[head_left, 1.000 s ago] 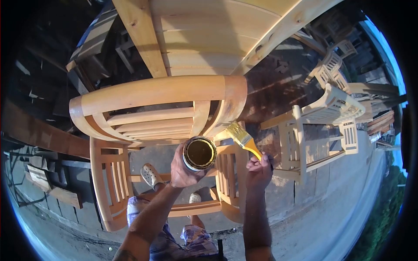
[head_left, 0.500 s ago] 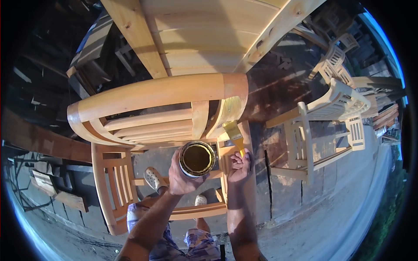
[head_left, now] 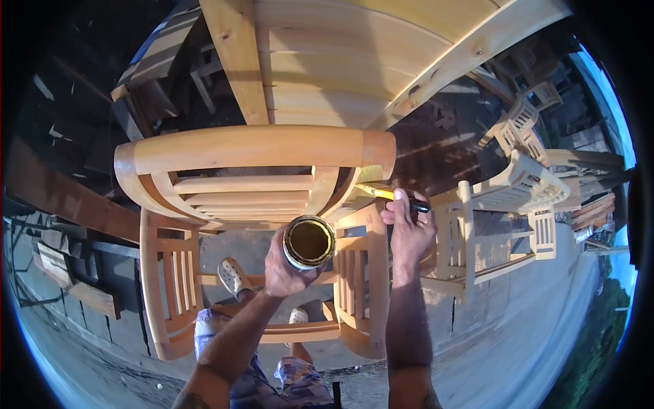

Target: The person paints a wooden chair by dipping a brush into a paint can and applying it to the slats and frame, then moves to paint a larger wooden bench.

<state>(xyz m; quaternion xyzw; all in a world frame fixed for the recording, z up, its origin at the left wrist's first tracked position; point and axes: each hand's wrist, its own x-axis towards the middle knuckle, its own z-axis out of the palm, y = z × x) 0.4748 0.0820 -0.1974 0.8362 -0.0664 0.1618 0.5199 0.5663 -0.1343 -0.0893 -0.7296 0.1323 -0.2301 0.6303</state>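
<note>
An open can [head_left: 309, 242] of dark yellowish liquid is held upright in my left hand [head_left: 289, 269], the fingers wrapped round its side. My right hand [head_left: 411, 232] grips a paintbrush [head_left: 377, 191] with a yellow and black handle. The bristles point left and touch the curved right post of a wooden chair's back, just under the top rail. A wet-looking, yellowish patch [head_left: 370, 173] shows on the wood there. The chair [head_left: 245, 148] is pale orange wood with a slatted back and slatted sides, and I stand at its open frame.
A large planked wooden panel [head_left: 327, 61] rises behind the chair. Unpainted pale chairs [head_left: 521, 187] stand to the right, with stacked boards [head_left: 593, 211] beyond. Wood scraps [head_left: 75, 279] lie at the left. My clog-clad feet [head_left: 234, 275] are on the floor inside the frame.
My right hand has moved right and up, and the brush has turned from steeply slanted to nearly level. The view has shifted slightly. The can stays in my left hand.
</note>
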